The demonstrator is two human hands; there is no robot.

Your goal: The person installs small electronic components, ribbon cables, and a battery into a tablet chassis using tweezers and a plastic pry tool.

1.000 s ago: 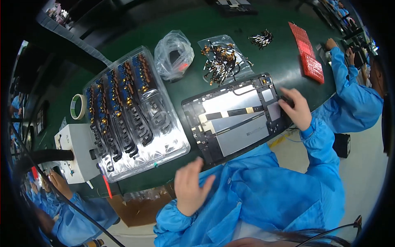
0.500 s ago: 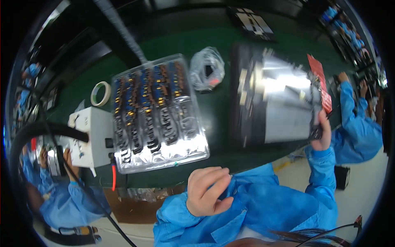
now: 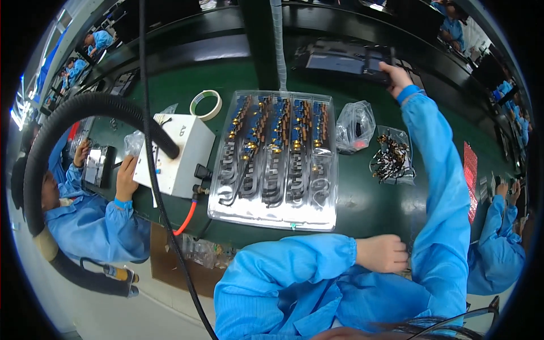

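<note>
My right arm reaches to the far side of the bench, where my right hand (image 3: 398, 78) is closed on the right end of a flat black device casing (image 3: 334, 61) with a grey panel. Its fingertips are partly hidden behind the edge. My left hand (image 3: 384, 253) is curled into a loose fist in front of my body, over the near bench edge, with nothing visible in it. Left of it lies a clear plastic tray (image 3: 272, 214) with rows of blue-and-orange small parts and black cables. A clear bag of cables (image 3: 392, 157) rests nearer my right forearm.
Left of the tray stand a white box-shaped unit (image 3: 184, 148) and a thick black hose (image 3: 85, 105). Behind them is a tape roll (image 3: 205, 105). A crumpled clear bag (image 3: 355, 126) sits right of the tray; a red strip (image 3: 470, 178) lies further right. Co-workers sit on both sides.
My right hand has carried the casing from the near right to the bench's far side, uncovering the cable bag. My left hand has moved right and curled tighter. The view has turned.
</note>
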